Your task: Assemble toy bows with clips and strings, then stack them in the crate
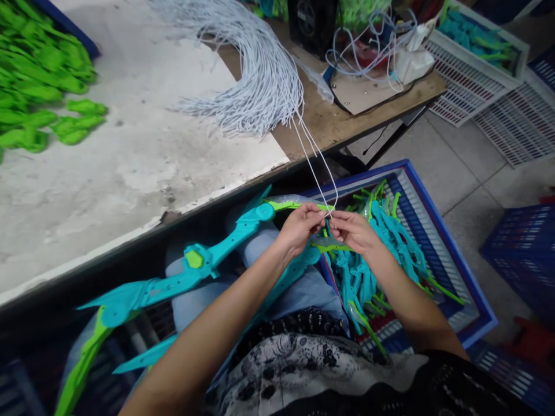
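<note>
A long teal and green plastic toy bow [195, 263] lies across my lap, its green tip [295, 204] near my hands. My left hand [299, 228] is closed, pinching the bow's tip and a thin white string [314, 156]. My right hand [353, 230] is closed too, pinching the same string's loop right beside the left. The string runs up to a big bundle of white strings [260, 75] on the table.
A blue crate [459, 271] at my right holds several teal and green bows. Green plastic parts [39, 75] pile at the table's far left. White crates [472, 81] and another blue crate [520, 254] stand on the floor. A black device [312, 23] and cables sit at the table's back.
</note>
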`<action>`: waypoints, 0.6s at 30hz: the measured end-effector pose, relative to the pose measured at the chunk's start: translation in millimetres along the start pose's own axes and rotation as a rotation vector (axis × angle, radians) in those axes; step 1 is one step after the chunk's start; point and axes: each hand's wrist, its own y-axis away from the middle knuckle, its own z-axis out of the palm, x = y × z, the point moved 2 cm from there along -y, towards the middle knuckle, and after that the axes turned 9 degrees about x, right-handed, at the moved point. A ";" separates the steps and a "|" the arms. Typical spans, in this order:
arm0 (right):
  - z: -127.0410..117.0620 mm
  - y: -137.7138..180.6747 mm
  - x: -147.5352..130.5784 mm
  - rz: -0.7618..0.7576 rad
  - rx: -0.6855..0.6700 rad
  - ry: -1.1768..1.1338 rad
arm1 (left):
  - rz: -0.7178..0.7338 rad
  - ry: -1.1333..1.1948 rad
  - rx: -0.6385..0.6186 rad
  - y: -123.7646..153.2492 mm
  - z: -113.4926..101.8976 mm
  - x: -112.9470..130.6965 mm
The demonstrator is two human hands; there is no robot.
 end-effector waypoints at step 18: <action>-137.8 80.4 30.3 -0.162 0.529 0.574 | 0.798 -1.231 0.433 -20.2 -56.0 34.1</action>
